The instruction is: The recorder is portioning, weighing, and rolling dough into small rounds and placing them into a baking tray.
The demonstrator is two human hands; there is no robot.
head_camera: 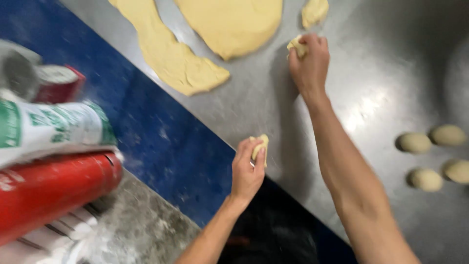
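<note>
My left hand is closed around a small lump of yellow dough near the edge of the steel table. Farther out, my right hand grips another piece of dough, pressing it against the table. Just beyond it lie a big flat sheet of dough, a long torn strip of dough to its left, and a small scrap.
Several rolled dough balls sit on the table at the right. To the left, over the blue floor, are a red cylinder, a white and green sack and floury sacks below.
</note>
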